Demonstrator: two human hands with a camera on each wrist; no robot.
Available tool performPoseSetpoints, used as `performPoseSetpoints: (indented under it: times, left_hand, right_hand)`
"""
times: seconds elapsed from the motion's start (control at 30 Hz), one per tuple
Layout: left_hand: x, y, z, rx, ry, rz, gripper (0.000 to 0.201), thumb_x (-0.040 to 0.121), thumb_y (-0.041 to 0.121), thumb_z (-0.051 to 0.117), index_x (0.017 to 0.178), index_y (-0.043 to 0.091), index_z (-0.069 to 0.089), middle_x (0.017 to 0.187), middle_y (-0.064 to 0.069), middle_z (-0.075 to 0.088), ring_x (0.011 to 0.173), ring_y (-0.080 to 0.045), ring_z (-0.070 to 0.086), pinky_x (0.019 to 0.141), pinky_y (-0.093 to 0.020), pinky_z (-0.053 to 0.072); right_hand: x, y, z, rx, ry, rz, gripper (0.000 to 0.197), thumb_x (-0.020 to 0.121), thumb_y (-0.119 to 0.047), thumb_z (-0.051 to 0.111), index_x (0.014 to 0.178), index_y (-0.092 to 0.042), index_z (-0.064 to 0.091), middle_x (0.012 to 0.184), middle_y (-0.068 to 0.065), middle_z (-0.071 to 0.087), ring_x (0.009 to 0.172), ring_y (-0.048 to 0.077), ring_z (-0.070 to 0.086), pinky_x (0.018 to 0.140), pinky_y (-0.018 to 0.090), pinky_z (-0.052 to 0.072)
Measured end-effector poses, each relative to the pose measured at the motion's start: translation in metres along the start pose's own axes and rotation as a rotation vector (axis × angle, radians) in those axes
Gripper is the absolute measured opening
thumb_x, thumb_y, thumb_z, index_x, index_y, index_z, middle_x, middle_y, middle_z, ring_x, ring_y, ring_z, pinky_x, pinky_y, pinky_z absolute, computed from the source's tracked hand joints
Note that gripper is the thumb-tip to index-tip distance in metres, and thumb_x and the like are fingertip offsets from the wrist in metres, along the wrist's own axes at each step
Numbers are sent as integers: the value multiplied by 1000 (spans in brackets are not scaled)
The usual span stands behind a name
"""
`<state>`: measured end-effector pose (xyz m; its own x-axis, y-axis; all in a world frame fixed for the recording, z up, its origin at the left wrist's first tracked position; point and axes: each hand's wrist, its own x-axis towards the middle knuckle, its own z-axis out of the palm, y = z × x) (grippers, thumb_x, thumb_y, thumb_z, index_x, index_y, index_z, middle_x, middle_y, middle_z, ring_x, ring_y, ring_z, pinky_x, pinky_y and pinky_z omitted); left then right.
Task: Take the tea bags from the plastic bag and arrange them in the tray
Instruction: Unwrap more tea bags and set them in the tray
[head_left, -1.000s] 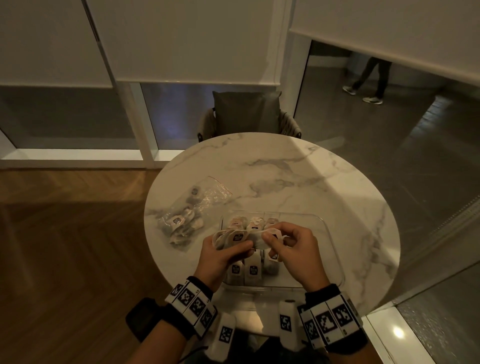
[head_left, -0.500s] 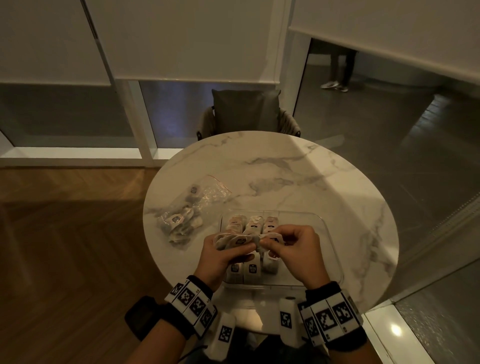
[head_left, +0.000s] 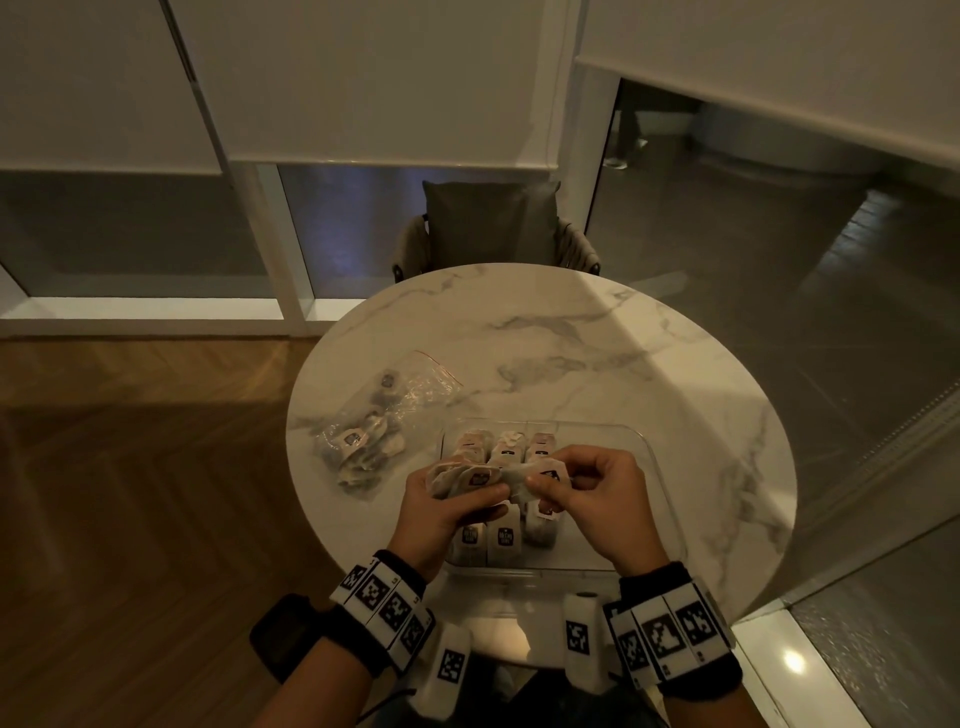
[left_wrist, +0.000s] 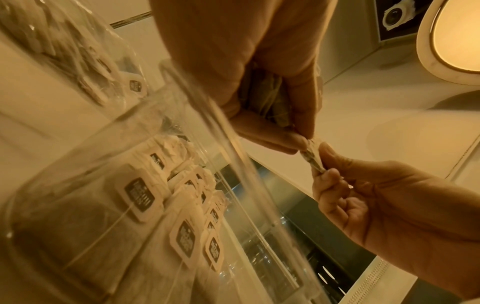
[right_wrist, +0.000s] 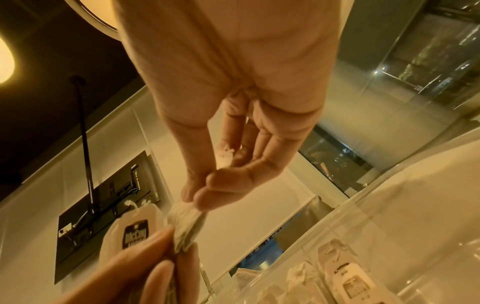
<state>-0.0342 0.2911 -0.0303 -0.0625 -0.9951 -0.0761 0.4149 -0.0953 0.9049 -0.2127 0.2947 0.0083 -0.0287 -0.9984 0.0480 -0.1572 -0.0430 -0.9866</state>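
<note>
Nearest, both hands are raised just above the near part of the clear plastic tray (head_left: 655, 470). The left hand (head_left: 447, 512) has its fingers curled around a small bunch of tea bags (head_left: 470, 477), pale paper pouches with dark tea inside and white tags. The right hand (head_left: 597, 499) pinches one tea bag (head_left: 537, 475) from this bunch between thumb and fingertips; in the wrist views the paper between the two hands is twisted tight. One tag (right_wrist: 135, 230) in the bunch has a dark label that reads "McCoy".

Below the hands, more tea bags (head_left: 501, 538) lie in rows along the left half of the tray, tags up, with the same dark label, too small to read there. The right half of the tray is bare.

To the left of the tray, close to the left edge of the round marble table (head_left: 597, 353), lies the crumpled clear plastic bag (head_left: 382, 421), and some tea bags are inside it. The far half of the table is open surface. Beyond the far edge stands a chair with a dark cushion (head_left: 491, 223).
</note>
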Motion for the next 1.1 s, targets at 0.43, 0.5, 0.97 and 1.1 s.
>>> performPoseSetpoints:
  times: [0.43, 0.5, 0.97, 1.1]
  left_hand:
    - [1, -2, -1, 16, -3, -13, 20, 70, 3, 80, 88, -1, 73, 81, -19, 71, 75, -33, 69, 59, -33, 57]
    - [2, -3, -2, 17, 33, -22, 27, 69, 7, 80, 92, -4, 72, 85, -19, 72, 79, -32, 71, 60, -34, 59]
    - [4, 0, 0, -197, 165, -43, 10, 87, -1, 63, 92, -5, 71, 86, -22, 73, 77, -25, 73, 69, -29, 60]
    - [3, 2, -2, -190, 153, -55, 18, 89, -1, 62, 80, 3, 77, 83, -20, 73, 76, -22, 72, 68, -27, 59]
  right_hand:
    - [-1, -14, -2, -213, -163, -83, 22, 84, -6, 74, 78, -27, 74, 67, -6, 73, 63, 9, 70, 62, 19, 55]
    - [2, -22, -9, -278, -142, -109, 19, 81, -10, 77, 74, -27, 73, 64, -9, 71, 58, 10, 68, 58, 20, 54]
    - [66, -24, -6, -1104, -988, 144, 10, 78, -10, 81, 77, -11, 71, 62, -7, 65, 59, 11, 67, 67, 25, 59]
    - [82, -3, 9, -1153, -1056, 303, 18, 75, -7, 82, 70, -13, 67, 71, 3, 69, 59, 13, 66, 64, 25, 59]
